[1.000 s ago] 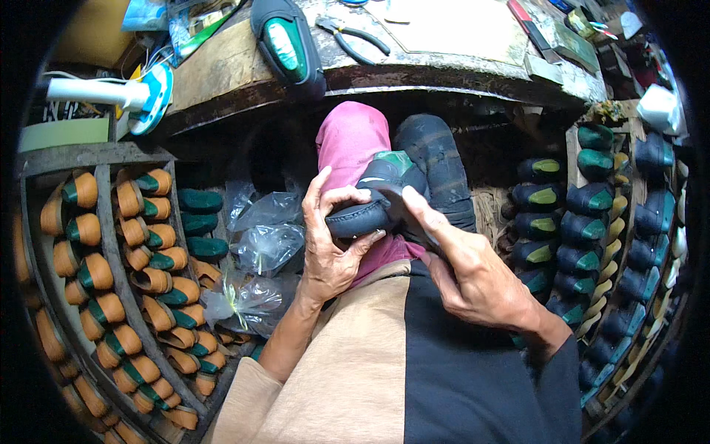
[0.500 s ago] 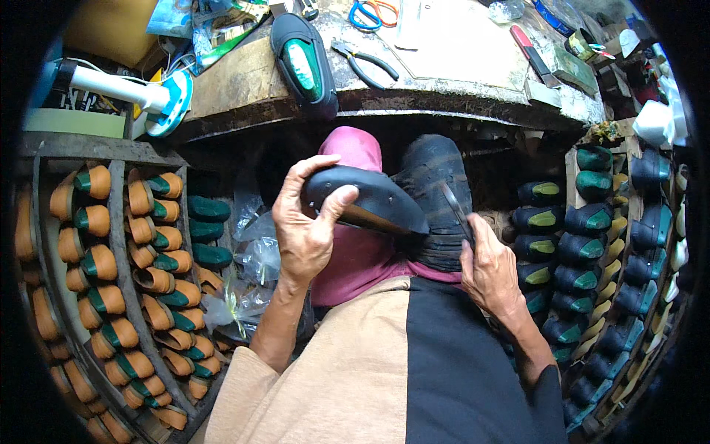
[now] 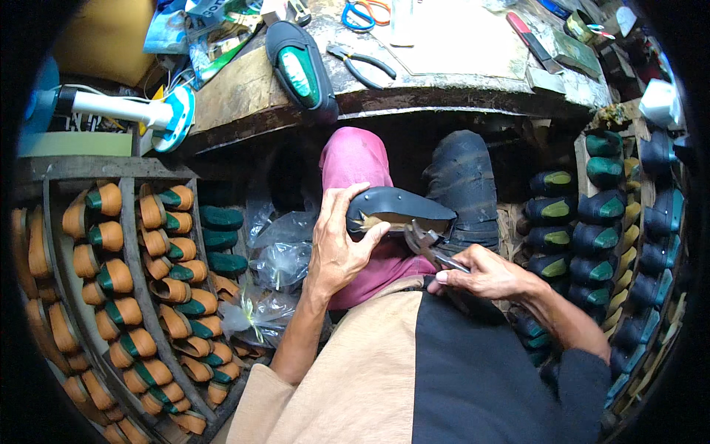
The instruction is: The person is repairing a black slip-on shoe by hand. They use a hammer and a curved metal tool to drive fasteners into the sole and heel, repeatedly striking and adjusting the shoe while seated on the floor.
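Observation:
My left hand (image 3: 346, 233) grips the heel or toe end of a black shoe (image 3: 414, 203), its fingers behind and its thumb across the near edge. The shoe lies on its side above my lap, and a tan inner part shows along its near edge. In my right hand (image 3: 481, 274) are metal pincers (image 3: 425, 240), held by the handles. Their jaws are at the shoe's near edge; I cannot tell whether they touch it. Some of the handle length is hidden in my fist.
On the workbench (image 3: 458, 59) ahead are a black shoe with a green insole (image 3: 299, 70), pliers (image 3: 362, 65), blue-handled scissors (image 3: 356, 16) and a red-handled tool (image 3: 529, 37). Racks of orange-and-green shoes (image 3: 122, 300) stand left, dark shoes (image 3: 584, 244) right. Plastic bags (image 3: 277, 259) lie beside my left leg.
My right hand has brought the pincers leftward from beside my right leg to the shoe's near edge. My left hand has moved the shoe slightly right and turned it, showing more of its tan inner part.

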A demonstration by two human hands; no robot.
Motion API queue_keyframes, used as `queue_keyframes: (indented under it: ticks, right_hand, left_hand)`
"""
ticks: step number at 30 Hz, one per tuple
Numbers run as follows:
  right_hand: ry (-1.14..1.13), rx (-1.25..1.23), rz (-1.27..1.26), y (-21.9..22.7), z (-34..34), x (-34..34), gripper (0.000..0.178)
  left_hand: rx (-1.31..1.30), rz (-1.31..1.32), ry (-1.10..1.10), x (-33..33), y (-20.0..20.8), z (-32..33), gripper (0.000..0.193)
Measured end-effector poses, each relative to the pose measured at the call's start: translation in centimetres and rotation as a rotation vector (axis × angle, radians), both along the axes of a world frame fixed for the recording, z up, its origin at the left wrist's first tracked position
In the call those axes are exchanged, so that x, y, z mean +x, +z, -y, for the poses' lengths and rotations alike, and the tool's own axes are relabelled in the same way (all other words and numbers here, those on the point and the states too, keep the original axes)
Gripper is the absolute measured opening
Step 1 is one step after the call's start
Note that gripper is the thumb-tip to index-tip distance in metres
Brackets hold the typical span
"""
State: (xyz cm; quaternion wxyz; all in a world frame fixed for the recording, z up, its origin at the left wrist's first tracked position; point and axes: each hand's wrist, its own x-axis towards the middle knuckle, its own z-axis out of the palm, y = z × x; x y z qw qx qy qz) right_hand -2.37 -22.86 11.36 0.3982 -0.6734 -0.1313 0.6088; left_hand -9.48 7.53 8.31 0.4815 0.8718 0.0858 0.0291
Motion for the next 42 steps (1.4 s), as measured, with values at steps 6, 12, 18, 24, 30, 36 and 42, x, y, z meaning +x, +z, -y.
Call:
queue_keyframes:
  ticks: [6,12,18,24,30,36,42]
  right_hand:
    - [-0.045,0.033,-0.161,-1.8,-1.4,1.3,0.041]
    - [-0.03,0.071,-0.195,-0.9,-3.0,2.0,0.033]
    - [-0.096,0.062,-0.04,-0.3,-3.6,-0.2,0.031]
    - [0.09,0.164,0.701,-2.8,-1.7,-2.7,0.02]
    - [0.088,0.128,0.867,-7.1,0.2,-3.8,0.024]
    - [0.223,0.235,1.101,-9.6,1.2,-4.2,0.025]
    - [0.195,0.2,1.183,-10.5,0.7,-5.3,0.02]
  left_hand:
    - [-0.111,-0.087,0.081,-0.6,0.8,1.0,0.044]
    - [-0.111,-0.017,0.185,-2.6,-0.5,3.3,0.04]
    - [-0.098,0.0,0.23,-3.1,-0.7,3.9,0.038]
    - [-0.06,-0.077,0.191,-2.9,-0.7,3.7,0.037]
    - [-0.125,-0.048,0.175,-1.8,-0.7,4.1,0.038]
    - [-0.148,-0.145,0.235,-0.9,-0.3,4.4,0.052]
    - [0.012,-0.106,0.118,-1.7,0.0,3.9,0.056]
